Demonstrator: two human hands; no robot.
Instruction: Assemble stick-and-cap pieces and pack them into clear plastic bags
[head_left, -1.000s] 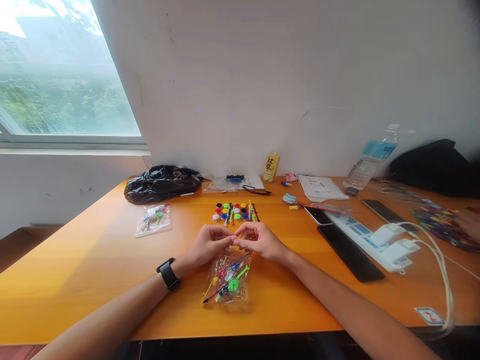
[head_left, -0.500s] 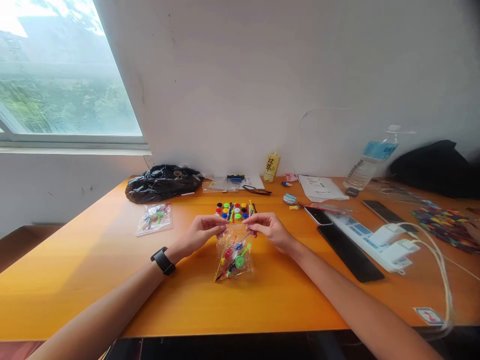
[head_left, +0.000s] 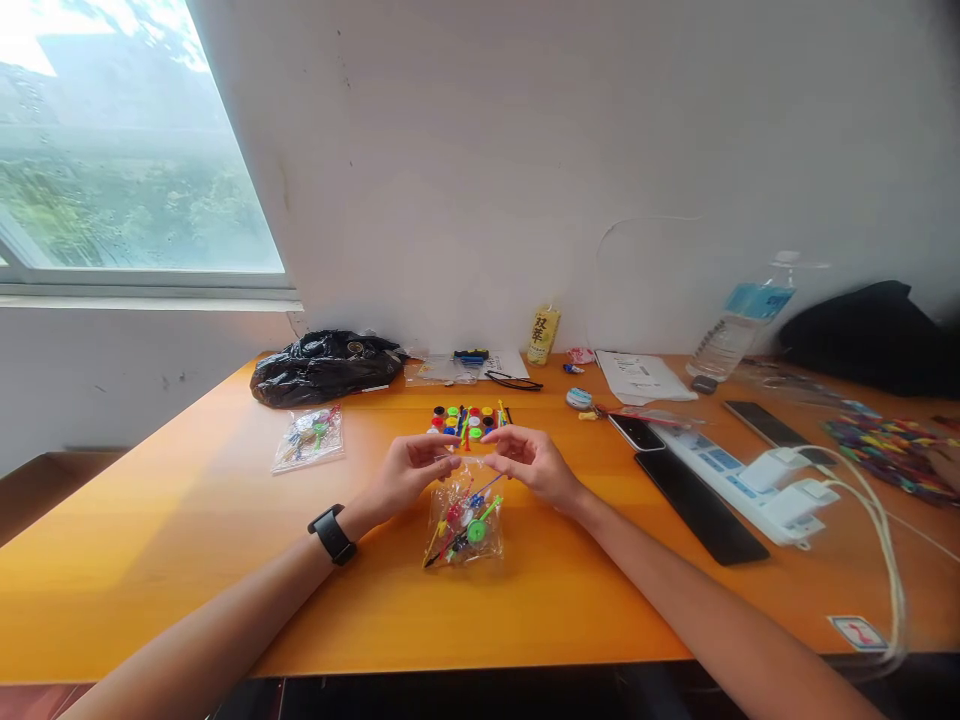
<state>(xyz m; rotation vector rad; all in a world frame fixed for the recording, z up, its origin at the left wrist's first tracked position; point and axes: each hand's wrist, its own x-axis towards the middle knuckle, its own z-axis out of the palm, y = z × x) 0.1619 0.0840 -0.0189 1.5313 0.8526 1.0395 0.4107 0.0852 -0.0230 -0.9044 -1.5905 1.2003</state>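
Note:
A small clear plastic bag (head_left: 463, 520) of coloured sticks and round caps hangs just above the orange table (head_left: 187, 540). My left hand (head_left: 409, 470), with a black watch on its wrist, pinches the bag's top left edge. My right hand (head_left: 529, 462) pinches the top right edge. Both hands are closed on the bag's mouth, close together. Just beyond them lie loose coloured caps and sticks (head_left: 469, 420) in rows on the table.
A second filled clear bag (head_left: 309, 438) lies to the left, a black plastic bag (head_left: 324, 366) behind it. To the right are phones (head_left: 636, 431), a dark slab (head_left: 701, 505), a power strip with chargers (head_left: 757, 480), a water bottle (head_left: 739, 315) and papers (head_left: 641, 375).
The bag was lifted from the table and moved away from me, its mouth pulled wide; now my hands have come closer together again and the bag hangs slightly lower.

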